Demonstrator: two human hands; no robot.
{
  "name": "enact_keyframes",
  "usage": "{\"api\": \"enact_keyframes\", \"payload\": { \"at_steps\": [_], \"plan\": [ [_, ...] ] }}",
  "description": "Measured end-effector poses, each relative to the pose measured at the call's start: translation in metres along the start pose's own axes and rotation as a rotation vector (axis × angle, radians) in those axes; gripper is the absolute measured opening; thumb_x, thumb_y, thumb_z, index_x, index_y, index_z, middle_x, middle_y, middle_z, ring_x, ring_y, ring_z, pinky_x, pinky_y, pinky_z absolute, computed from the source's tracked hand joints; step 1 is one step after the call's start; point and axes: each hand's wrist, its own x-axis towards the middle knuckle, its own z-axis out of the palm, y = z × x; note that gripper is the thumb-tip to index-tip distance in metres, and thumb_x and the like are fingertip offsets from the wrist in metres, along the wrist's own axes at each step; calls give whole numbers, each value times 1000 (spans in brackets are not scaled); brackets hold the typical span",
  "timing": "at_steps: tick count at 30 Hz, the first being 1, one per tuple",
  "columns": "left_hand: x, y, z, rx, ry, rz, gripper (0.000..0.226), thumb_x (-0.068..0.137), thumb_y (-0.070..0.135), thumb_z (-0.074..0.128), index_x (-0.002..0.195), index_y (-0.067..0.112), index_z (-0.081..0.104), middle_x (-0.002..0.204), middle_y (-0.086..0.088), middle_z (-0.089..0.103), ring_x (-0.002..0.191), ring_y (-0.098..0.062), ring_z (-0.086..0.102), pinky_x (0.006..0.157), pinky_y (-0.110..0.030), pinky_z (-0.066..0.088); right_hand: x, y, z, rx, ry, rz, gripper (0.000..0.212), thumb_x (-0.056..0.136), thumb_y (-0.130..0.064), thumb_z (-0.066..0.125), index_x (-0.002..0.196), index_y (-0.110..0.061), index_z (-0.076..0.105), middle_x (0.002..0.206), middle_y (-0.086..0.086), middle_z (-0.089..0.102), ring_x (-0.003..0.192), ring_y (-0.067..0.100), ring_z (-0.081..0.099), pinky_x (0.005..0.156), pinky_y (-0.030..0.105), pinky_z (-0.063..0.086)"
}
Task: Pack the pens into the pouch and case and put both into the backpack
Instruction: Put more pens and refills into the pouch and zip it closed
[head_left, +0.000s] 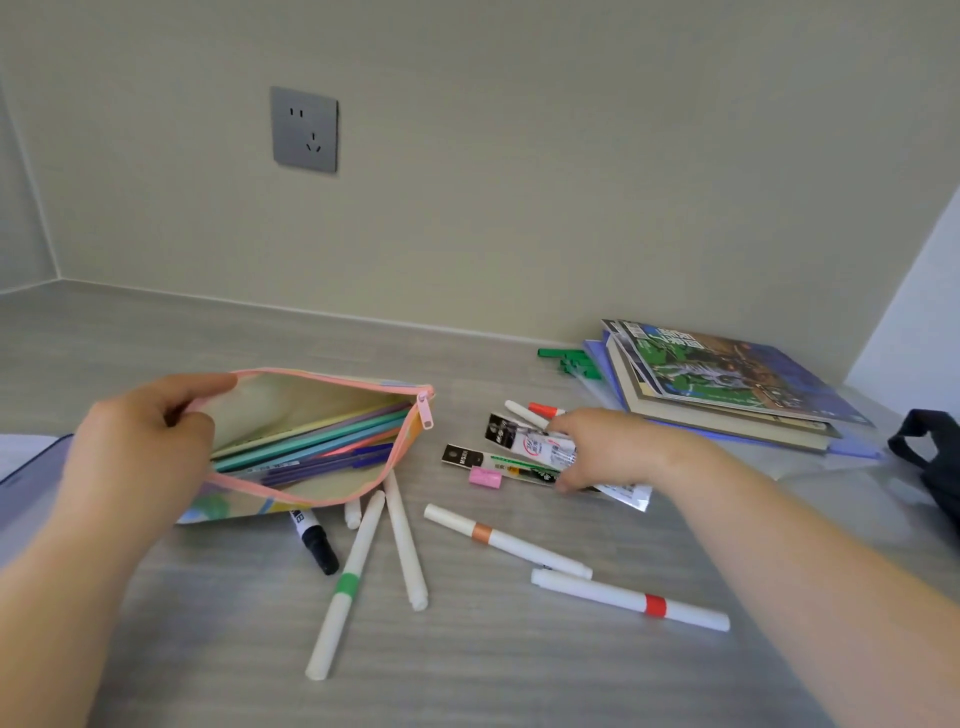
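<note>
A colourful pouch (291, 405) with a pink zip lies open at the left, with several pastel and purple pens inside. My left hand (140, 447) holds its upper edge, keeping the mouth wide. My right hand (602, 449) rests on a pile of packaged pen refills (524, 447), fingers closing around them. Loose white markers lie on the table: one with a green band (345, 587), one with an orange band (506, 540), one with a red band (631, 600) and a plain one (405, 540). A black marker (317, 543) pokes out under the pouch. A pink eraser (485, 477) lies by the refills.
A stack of books and magazines (727, 384) sits at the back right with green pieces (569, 359) beside it. A dark backpack (930, 457) shows at the right edge. A dark flat object (28, 467) lies at the far left. A wall socket (305, 129) is above.
</note>
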Motion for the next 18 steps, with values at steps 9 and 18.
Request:
{"api": "enact_keyframes", "payload": {
  "at_steps": [9, 18],
  "plan": [
    [1, 8, 1, -34, -25, 19, 39, 63, 23, 30, 79, 46, 58, 68, 12, 53, 69, -31, 50, 72, -53, 52, 10, -18, 15, 82, 79, -33, 49, 77, -23, 61, 124, -20, 47, 125, 6, 56, 112, 25, 51, 83, 28, 42],
    [-3, 16, 1, -18, -36, 45, 42, 80, 5, 38, 91, 41, 56, 63, 7, 50, 66, -32, 48, 68, -50, 52, 17, -35, 5, 36, -150, 24, 44, 80, -16, 57, 119, 1, 48, 104, 15, 62, 97, 31, 58, 76, 34, 49]
  ]
}}
